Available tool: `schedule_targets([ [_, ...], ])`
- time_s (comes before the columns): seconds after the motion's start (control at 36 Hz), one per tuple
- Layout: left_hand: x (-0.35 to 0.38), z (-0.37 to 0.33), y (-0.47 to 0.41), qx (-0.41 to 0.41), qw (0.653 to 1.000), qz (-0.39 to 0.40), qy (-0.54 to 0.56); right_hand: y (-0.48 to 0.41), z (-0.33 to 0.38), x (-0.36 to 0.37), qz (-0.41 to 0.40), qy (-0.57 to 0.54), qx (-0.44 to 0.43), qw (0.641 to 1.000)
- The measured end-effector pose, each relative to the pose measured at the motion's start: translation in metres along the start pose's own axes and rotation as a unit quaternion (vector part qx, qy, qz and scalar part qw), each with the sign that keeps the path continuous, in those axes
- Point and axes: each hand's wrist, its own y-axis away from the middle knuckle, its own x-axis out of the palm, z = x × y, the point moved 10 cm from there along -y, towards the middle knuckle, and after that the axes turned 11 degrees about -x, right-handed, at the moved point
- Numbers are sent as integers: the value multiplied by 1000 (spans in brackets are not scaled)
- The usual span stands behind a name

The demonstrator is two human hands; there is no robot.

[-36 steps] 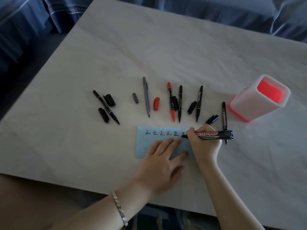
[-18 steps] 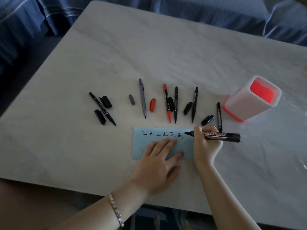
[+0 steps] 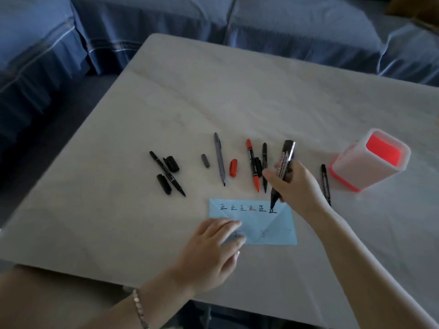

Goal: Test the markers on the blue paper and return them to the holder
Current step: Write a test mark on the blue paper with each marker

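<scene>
Swinging upright from its earlier flat lie, the whiteboard marker [image 3: 283,166] is clamped in the right hand [image 3: 293,184], tip beside the sixth mark on the blue paper [image 3: 266,220]. Left hand [image 3: 213,252], fingers spread flat, pins the paper to the bench [image 3: 213,96]. That test looks finished; the holder [image 3: 370,160] waits empty.

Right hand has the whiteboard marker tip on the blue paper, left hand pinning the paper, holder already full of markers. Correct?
Not quite: in the head view the holder shows no markers. The rest holds: right hand, whiteboard marker, blue paper, left hand.
</scene>
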Motion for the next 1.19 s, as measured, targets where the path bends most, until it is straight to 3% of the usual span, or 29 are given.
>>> schedule_targets([
  [0.14, 0, 3, 2, -9, 999, -20, 36, -31, 73, 45, 84, 57, -116, 988],
  [0.33, -1, 5, 3, -3, 997, -50, 56, -58, 106, 121, 185, 100, -113, 971],
  [0.67, -1, 4, 3, -2, 997, -63, 54, -69, 101, 146, 154, 293, -128, 935],
  [0.78, -1, 5, 3, -1, 996, -68, 53, -62, 118, 143, 138, 241, -149, 949],
  [0.86, 0, 5, 3, -3, 996, -68, 51, -50, 123, 159, 197, 185, -135, 953],
  [0.94, 3, 5, 4, -4, 997, -61, 44, -44, 115, 173, 239, 196, -101, 946],
  [1.11, -5, 5, 6, 3, 994, -96, 57, -45, 103, 174, 207, 185, -77, 958],
  [1.19, -3, 5, 6, 4, 994, -93, 55, -42, 101, 166, 187, 115, -72, 973],
])
